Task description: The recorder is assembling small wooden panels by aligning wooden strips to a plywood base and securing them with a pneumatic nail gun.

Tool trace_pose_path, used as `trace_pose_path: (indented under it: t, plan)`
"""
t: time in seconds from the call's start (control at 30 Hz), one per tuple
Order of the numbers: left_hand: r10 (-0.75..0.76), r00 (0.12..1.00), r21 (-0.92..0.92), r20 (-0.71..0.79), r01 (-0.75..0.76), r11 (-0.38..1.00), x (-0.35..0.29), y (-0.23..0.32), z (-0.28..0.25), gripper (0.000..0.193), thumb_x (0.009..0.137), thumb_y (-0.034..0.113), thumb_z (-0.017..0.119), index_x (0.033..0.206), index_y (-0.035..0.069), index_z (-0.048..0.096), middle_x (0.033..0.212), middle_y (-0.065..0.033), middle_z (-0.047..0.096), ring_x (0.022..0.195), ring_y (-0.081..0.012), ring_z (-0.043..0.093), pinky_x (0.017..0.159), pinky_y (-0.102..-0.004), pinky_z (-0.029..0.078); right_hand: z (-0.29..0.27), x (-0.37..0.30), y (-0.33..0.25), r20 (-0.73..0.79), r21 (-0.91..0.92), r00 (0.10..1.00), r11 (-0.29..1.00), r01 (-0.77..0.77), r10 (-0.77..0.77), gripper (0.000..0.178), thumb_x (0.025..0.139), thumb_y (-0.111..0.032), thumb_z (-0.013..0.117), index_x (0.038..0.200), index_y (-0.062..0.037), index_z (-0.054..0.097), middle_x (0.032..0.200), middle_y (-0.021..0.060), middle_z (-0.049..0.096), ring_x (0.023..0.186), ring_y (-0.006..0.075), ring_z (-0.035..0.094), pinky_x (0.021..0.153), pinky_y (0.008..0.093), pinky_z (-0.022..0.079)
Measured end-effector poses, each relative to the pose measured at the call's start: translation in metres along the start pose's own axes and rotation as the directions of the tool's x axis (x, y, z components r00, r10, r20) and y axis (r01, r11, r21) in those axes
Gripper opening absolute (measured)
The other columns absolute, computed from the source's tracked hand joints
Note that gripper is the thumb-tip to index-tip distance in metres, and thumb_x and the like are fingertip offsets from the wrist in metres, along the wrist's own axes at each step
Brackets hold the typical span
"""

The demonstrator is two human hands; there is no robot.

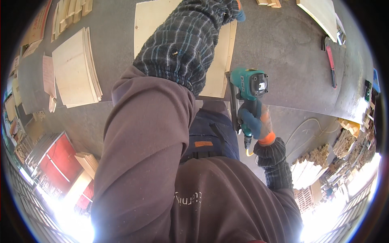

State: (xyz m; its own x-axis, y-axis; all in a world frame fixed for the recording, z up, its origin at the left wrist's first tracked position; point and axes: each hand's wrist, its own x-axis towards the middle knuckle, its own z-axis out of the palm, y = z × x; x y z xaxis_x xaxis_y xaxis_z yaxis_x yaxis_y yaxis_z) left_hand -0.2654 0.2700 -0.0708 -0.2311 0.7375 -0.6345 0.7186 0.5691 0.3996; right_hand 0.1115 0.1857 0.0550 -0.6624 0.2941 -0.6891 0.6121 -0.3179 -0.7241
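My right hand (259,121), in a grey, blue and orange glove, is wrapped round the handle of a green and black air nail gun (248,79). The gun's magazine side stands beside the right edge of a pale wooden panel (216,77) on the dark worktable. Across that panel stretches my left arm, in a checked sleeve cover that hides much of the wood. Only a bit of my left hand (240,13), gloved in blue and orange, shows at the top edge near the panel's far right side. Its fingers are mostly hidden, so its grip is unclear.
Thin wooden sheets (75,69) lie stacked at left, with wood strips (73,14) behind. A red-handled hammer (330,60) rests at right, below another pale board (320,16). A yellowish air hose (310,121) trails from the gun. Wood piles (312,162) stand lower right.
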Motion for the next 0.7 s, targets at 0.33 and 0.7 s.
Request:
trace_pose_path:
  t: [0.33,0.7]
  plan:
    - [0.013,0.999,0.021,-0.036,-0.012,1.0,0.006,-0.006,0.008,0.044,0.087,0.042,0.079,0.111,0.004,0.08,0.114,-0.0208,0.076,0.107,-0.0362,0.073,0.09,-0.0489,0.057,0.003,-0.012,0.01,0.049,0.056,0.998,0.997,-0.046,0.044,0.018,0.094,-0.008,0.065,0.109,0.0006,0.062,0.084,0.0013,0.064,0.068,0.0071,0.057,0.058,0.0265,0.048]
    - [0.055,0.987,0.102,-0.149,-0.04,0.994,0.014,-0.021,0.026,0.041,0.088,0.042,0.077,0.106,0.005,0.081,0.107,-0.0208,0.078,0.099,-0.0379,0.075,0.084,-0.0505,0.059,-0.075,-0.015,0.033,-0.193,-0.235,0.966,0.964,0.124,-0.171,0.037,0.095,-0.002,0.065,0.131,0.0004,0.061,0.094,0.0015,0.069,0.073,0.0134,0.066,0.063,0.0305,0.054]
